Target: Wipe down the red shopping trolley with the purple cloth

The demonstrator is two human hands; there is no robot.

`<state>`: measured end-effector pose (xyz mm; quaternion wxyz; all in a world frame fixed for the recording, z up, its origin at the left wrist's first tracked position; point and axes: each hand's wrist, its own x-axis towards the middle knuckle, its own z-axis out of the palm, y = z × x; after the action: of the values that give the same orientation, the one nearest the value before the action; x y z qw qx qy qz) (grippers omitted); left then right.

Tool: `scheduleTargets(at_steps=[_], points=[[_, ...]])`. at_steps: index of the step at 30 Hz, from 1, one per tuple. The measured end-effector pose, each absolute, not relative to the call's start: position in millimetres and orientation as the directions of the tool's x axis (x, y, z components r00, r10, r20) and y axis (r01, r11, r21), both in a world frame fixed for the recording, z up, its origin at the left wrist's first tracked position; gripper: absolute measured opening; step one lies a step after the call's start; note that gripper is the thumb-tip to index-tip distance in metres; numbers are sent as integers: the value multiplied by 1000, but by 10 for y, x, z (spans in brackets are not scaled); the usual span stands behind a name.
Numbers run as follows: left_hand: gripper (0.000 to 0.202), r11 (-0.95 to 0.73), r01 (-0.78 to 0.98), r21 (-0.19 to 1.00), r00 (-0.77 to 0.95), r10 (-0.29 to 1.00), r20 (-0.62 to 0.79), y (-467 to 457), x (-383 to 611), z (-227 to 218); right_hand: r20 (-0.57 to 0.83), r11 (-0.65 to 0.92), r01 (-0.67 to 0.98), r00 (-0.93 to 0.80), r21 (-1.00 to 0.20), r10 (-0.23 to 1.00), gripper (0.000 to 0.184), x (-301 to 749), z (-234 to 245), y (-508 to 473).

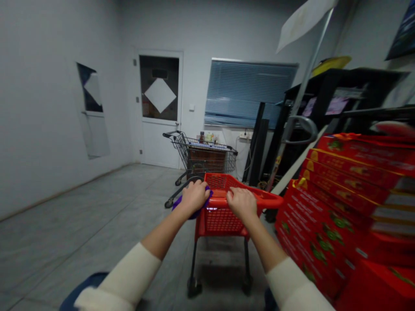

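A small red plastic shopping cart (pixel 223 216) stands on the tiled floor right in front of me. My right hand (pixel 242 201) is wrapped round its red handle bar. My left hand (pixel 193 195) grips the bar's left end, where a purple cloth or cover (pixel 177 202) shows under the fingers. Both arms wear cream sleeves pushed up the forearm. The cart's basket looks empty from here.
A stack of red printed cartons (pixel 337 203) rises close on the right. A metal shopping cart (pixel 204 157) holding goods stands ahead by the white door (pixel 159 108). Black shelving (pixel 333 108) and leaning poles fill the right side. Grey floor (pixel 81 224) stretches left.
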<state>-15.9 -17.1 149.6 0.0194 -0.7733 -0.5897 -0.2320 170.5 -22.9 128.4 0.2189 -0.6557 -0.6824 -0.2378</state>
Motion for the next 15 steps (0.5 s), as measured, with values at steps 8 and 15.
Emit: scheduleTargets(at_steps=[8, 15], points=[[25, -230, 950, 211, 93, 854, 512, -354, 43, 1430, 603, -9, 1000, 5, 3, 798, 41, 1343, 1291, -226], [28, -234, 946, 223, 108, 880, 463, -228, -207, 1441, 483, 140, 989, -142, 41, 864, 46, 1525, 1390, -215]])
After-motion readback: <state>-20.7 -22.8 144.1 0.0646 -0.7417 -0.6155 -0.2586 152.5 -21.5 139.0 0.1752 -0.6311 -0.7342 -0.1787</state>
